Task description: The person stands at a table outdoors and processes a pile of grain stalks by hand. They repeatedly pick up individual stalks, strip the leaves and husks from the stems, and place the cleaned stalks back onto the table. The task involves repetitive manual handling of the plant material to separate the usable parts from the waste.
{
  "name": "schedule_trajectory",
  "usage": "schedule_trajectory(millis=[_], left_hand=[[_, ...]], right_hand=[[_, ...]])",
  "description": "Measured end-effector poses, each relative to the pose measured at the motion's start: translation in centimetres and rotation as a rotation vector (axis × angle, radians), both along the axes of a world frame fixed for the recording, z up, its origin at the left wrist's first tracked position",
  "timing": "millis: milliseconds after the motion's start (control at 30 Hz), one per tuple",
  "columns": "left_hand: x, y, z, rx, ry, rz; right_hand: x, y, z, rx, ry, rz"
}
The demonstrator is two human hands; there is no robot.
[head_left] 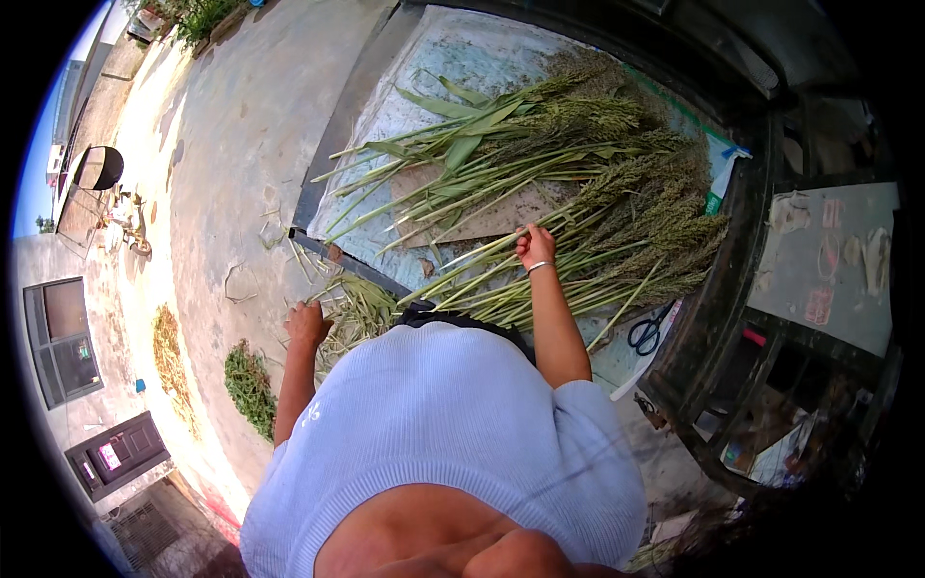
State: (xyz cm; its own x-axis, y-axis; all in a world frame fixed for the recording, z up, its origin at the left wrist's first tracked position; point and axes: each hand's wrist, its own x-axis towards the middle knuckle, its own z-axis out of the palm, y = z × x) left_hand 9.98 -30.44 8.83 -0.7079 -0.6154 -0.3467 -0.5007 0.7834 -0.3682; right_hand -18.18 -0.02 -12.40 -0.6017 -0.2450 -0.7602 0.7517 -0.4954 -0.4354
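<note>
Long green stalks with seed heads (617, 207), looking like sorghum or millet, lie spread over a pale blue-white sheet (482, 43), heads toward the right. My right hand (537, 247), a bracelet at its wrist, is closed in a pinch on a stalk among them, near the middle of the layer. My left hand (306, 323) hangs lower at the left, beside stripped leaves (361, 306) on the ground. Its fingers are curled, and what they hold, if anything, is hidden. Under the stalks shows a flat brown cardboard piece (515, 205).
Dark-handled scissors (647, 332) lie at the sheet's right edge. A dark metal frame (708, 328) borders the right side. A heap of green plants (250, 390) sits on the concrete ground (260, 125) at my left. Farther left stands a building with a brown door (118, 455).
</note>
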Motion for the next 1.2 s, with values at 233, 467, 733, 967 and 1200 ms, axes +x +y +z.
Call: schedule_trajectory(millis=[233, 467, 733, 967, 1200], left_hand=[[-13.7, 4.5, -5.3, 1.347, 0.194, 0.424], [-17.8, 13.3, -10.9, 1.893, -0.221, 0.993], [-16.7, 16.4, -11.1, 1.546, 0.311, 1.223], [-7.5, -0.8, -12.1, 1.424, 0.961, 1.458], [20.1, -10.4, -4.5, -0.207, 0.427, 0.861]], right_hand=[[0.8, -0.4, 2.0, -0.150, 0.098, 0.045], [2.4, 1.1, 3.1, -0.389, 0.044, -0.124], [3.2, -0.4, 1.5, -0.445, 0.002, -0.355], [1.9, 0.0, 1.2, 0.009, -0.108, -0.447], [0.9, -0.2, 0.6, 1.420, 0.114, 0.371]])
